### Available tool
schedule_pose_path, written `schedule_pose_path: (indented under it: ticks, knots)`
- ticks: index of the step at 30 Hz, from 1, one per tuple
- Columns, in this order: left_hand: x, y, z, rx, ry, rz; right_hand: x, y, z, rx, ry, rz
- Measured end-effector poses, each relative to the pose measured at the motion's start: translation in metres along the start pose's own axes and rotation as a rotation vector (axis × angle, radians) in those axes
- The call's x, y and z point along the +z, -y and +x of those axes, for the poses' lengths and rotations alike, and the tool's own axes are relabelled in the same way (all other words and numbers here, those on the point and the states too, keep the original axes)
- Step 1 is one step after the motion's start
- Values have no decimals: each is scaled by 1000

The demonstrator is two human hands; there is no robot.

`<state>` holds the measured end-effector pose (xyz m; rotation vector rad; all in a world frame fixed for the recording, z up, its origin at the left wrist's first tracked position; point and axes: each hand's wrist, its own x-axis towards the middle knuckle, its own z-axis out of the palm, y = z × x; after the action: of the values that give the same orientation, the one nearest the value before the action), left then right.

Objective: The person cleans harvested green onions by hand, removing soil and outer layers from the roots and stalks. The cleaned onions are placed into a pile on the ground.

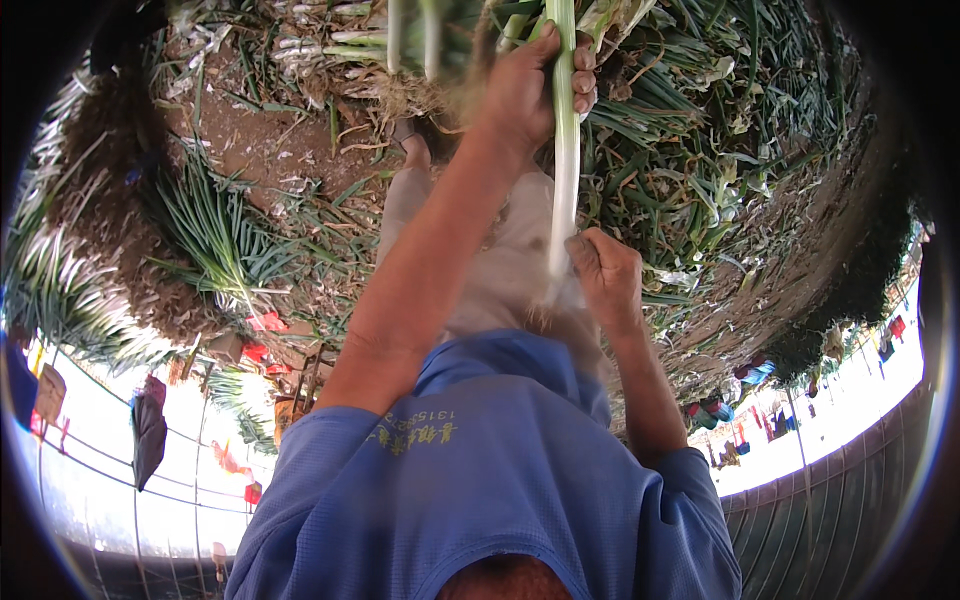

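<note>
My left hand [551, 82] is wrapped around the green part of a large green onion stalk [566, 157]. The stalk hangs nearly upright in the picture, its white end and blurred roots towards my lap. Beside the white end is my right hand [609, 274], fingers curled and thumb against the stalk's side, pinching at its outer layer. A whitish blur below that thumb is too unclear to name. Past my left hand, more green onions [352, 52] lie with roots and dry leaves, and two blurred white stalks [412, 37] stand out near the top edge.
A loose bunch of green onions [225, 240] lies on the soil at left, near red scraps [266, 321]. Stripped leaves [675, 172] pile up at right. More onions [67, 300] line the far left. Bags and cloths [148, 435] hang along the bright side.
</note>
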<state>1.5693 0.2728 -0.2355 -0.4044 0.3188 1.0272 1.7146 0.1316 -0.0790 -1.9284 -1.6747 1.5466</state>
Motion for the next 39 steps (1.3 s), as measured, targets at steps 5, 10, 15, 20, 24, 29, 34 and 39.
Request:
schedule_pose_path:
  ticks: [5,10,15,20,24,29,34,39]
  knots:
    - [-2,7,2,18,131,-147,-3,-1,-8,306,21,485]
    - [-2,8,4,45,169,-178,14,-7,-20,409,-127,718]
    - [6,-8,-1,-91,213,-115,11,-27,-44,862,-156,866]
    - [-1,-14,5,-56,127,-35,-27,-145,-62,632,-265,21]
    - [19,-8,-4,-10,-26,-2,-52,-130,-47,271,-309,-553]
    - [17,-2,-4,128,-138,221,-25,-15,-11,516,-78,458]
    - [22,5,-10,131,-223,188,24,-2,-17,448,-51,429]
    - [15,8,-12,156,-204,195,36,1,-19,493,-193,347]
